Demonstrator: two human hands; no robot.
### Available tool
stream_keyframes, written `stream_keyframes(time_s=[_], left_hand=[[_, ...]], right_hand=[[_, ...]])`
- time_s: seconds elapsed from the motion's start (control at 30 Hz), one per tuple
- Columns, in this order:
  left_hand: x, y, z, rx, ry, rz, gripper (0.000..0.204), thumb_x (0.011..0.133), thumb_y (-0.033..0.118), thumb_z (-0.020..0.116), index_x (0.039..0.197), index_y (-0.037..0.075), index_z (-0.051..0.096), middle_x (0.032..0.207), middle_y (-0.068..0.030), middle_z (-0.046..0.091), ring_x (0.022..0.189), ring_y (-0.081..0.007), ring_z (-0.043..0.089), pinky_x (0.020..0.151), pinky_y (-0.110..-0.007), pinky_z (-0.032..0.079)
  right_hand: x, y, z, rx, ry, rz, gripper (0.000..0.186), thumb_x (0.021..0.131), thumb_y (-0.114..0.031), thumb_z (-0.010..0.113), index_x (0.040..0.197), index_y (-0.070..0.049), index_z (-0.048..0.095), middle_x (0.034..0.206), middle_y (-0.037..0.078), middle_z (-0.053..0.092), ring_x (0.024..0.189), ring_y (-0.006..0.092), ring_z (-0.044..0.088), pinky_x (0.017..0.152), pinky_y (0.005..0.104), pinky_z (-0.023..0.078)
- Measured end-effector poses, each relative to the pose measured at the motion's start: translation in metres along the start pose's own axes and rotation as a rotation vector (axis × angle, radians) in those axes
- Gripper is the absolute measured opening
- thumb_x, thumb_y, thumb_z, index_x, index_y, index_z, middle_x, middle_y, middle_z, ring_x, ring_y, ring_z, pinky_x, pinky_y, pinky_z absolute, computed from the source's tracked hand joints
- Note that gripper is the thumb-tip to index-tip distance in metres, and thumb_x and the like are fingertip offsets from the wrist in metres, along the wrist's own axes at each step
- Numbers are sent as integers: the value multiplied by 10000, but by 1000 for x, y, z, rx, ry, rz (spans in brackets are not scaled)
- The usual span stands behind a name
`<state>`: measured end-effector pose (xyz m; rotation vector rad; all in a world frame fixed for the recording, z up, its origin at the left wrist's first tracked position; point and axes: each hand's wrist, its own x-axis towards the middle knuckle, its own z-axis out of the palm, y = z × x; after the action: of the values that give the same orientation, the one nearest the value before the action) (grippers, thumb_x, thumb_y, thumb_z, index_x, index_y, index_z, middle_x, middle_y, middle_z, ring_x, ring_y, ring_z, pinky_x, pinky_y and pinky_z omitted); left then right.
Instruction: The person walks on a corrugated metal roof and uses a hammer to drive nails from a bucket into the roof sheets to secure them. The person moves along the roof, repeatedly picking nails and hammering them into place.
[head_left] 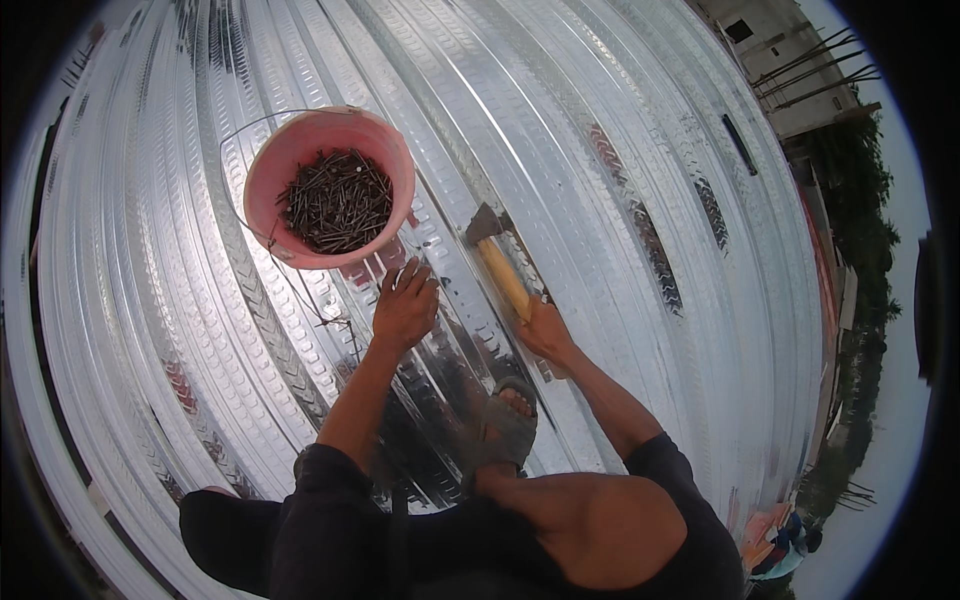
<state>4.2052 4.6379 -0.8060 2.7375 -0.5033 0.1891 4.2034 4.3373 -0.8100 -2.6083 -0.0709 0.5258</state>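
Note:
My right hand [546,331] is wrapped round the pale wooden handle of a hammer [502,274]. Its dark, wedge-like metal head rests close over a rib of the shiny metal decking [590,400]. To the left of it, my left hand [406,304] is low over the decking, fingers bent and drawn together. Whatever its fingertips hold, if anything, is too small to make out. Just beyond that hand stands a pink plastic bucket [262,205] with a thin wire handle. Many dark nails [338,203] lie inside the bucket.
My sandalled foot [508,425] is on the ribbed sheets between my arms. A dark bar [739,145] lies on the decking at far right. Beyond the right edge are a concrete building [790,65] with protruding rods, trees, and another person [782,545] at lower right.

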Motion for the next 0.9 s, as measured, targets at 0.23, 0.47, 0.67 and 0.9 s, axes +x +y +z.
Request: stream_keyframes(time_s=[0.23, 0.47, 0.67, 0.9], left_hand=[[-8, 9, 7, -12, -19, -21, 233, 973, 227, 606, 1141, 86, 682, 1397, -82, 607, 1442, -279, 454, 1201, -528, 305], [-12, 8, 4, -32, -33, -45, 244, 974, 227, 605, 1161, 84, 672, 1408, -84, 594, 1447, -276, 446, 1194, -532, 309], [-11, 6, 1, 4, -9, -27, 215, 958, 198, 624, 1132, 85, 680, 1382, -97, 612, 1430, -294, 462, 1188, -536, 313], [-15, 9, -8, -56, 14, -38, 215, 946, 153, 645, 1153, 96, 647, 1386, -138, 587, 1418, -337, 460, 1170, -542, 333]], right_hand=[[17, -100, -177, 444, 521, -182, 304, 878, -144, 752, 1014, 51, 561, 732, 182, 660, 656, 265, 692, 617, 396, 550], [22, -168, -204, 915, 1080, -615, 182, 947, -17, 662, 1035, 0, 503, 733, 95, 658, 614, 133, 646, 610, 295, 571], [-22, -15, -19, -29, -1, -88, 389, 878, -174, 663, 1140, 63, 499, 846, 342, 670, 804, 536, 672, 767, 580, 554], [-68, -22, -50, 240, 247, -54, 350, 892, -169, 715, 1105, 53, 547, 813, 279, 690, 766, 475, 712, 683, 520, 575]])
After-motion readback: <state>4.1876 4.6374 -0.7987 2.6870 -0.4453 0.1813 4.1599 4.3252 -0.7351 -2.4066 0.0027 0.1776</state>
